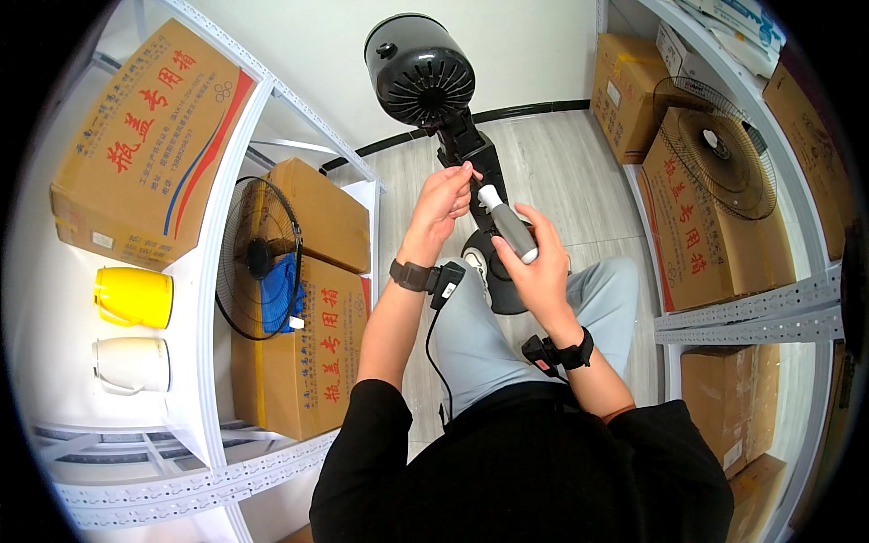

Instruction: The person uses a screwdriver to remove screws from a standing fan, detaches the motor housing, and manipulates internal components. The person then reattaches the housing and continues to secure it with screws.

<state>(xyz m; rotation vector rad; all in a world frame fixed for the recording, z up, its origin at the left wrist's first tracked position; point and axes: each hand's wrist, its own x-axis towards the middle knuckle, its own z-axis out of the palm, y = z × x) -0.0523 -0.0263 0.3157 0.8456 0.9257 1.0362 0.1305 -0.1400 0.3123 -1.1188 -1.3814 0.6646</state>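
At the left of the frame, a yellow pitcher (pixel 134 298) stands on a shelf above a white pitcher (pixel 132 366); right of them, a round black wire fan guard (pixel 257 258) leans against cardboard boxes. The left forearm rises from the lower centre, tilting right, to the left hand (pixel 442 206) just above mid-frame. Its fingers curl inward, thumb and forefinger drawn together near the screwdriver's tip; whether they pinch anything cannot be told. Beyond it, at upper centre, is the black fan motor housing (pixel 420 74) on its stand, its vented end facing down the frame. The grey-and-white screwdriver (pixel 513 232) slants up-left at the centre. The right hand (pixel 546 267), its forearm angling up-left from lower right, has its thumb and fingers closed around the handle. A second fan guard (pixel 759 172) rests against boxes at upper right.
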